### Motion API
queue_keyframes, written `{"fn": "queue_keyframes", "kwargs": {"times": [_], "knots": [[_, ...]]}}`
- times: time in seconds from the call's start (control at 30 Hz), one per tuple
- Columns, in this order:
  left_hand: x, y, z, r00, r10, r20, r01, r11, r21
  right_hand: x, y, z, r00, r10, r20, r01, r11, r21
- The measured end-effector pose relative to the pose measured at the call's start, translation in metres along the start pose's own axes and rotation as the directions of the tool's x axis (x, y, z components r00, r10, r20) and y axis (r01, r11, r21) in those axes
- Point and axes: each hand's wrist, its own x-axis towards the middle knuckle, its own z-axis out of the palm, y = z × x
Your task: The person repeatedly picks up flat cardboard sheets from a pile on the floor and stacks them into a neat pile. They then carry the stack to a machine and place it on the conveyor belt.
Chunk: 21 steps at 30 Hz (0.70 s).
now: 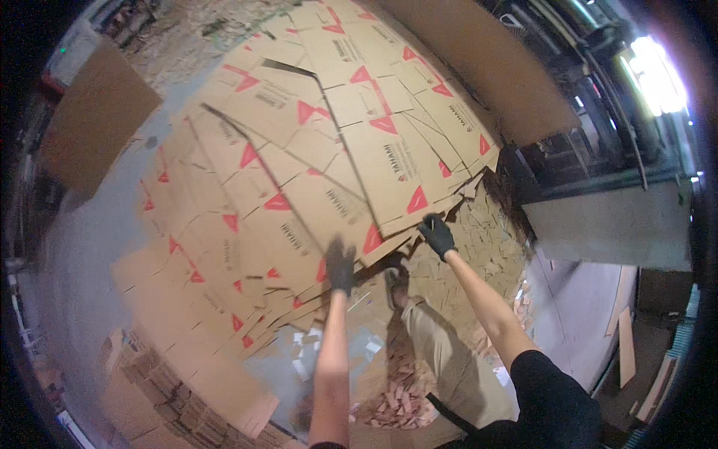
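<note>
Large flat brown cardboard sheets [404, 161] with red triangles and dark print lie overlapping in a wide, fanned layer before me. Both my hands wear dark gloves. My right hand [438, 235] is closed at the near edge of the right-hand sheet, its fingers bent over that edge. Blurred by motion, my left hand [340, 267] lies over the near edge of the neighbouring sheet [299, 217], its fingers stretched forward. Cut slots and flaps show along the sheets. Whatever is under my left palm is hidden.
Torn cardboard scraps [479, 247] cover the floor around my legs, with a heap of pieces [400, 404] nearby. A stack of cardboard [161, 389] stands at the lower left. Machinery [598, 67] with a bright lamp [658, 75] is at the upper right. A brown panel [101, 120] rises far left.
</note>
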Motion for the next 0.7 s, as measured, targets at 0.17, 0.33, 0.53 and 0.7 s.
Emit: {"fn": "queue_keyframes", "kwargs": {"times": [0.17, 0.33, 0.53, 0.7], "knots": [[0.197, 0.049, 0.123, 0.996, -0.071, -0.058, 0.046, 0.932, -0.36, 0.173, 0.054, -0.027, 0.974, -0.11, -0.2, 0.131, 0.987, 0.094], [0.235, 0.122, 0.113, 0.985, -0.175, 0.006, 0.157, 0.869, -0.47, 0.227, 0.064, -0.03, 0.984, 0.13, -0.12, -0.136, 0.99, -0.038], [0.102, 0.191, 0.047, 0.917, -0.365, -0.158, 0.274, 0.868, -0.415, 0.202, 0.0, -0.031, 0.977, -0.023, 0.21, -0.042, 0.953, 0.299], [0.135, 0.098, 0.045, 0.931, -0.286, -0.226, 0.195, 0.915, -0.354, 0.242, -0.043, -0.028, 0.989, -0.058, 0.136, 0.025, 0.972, 0.234]]}}
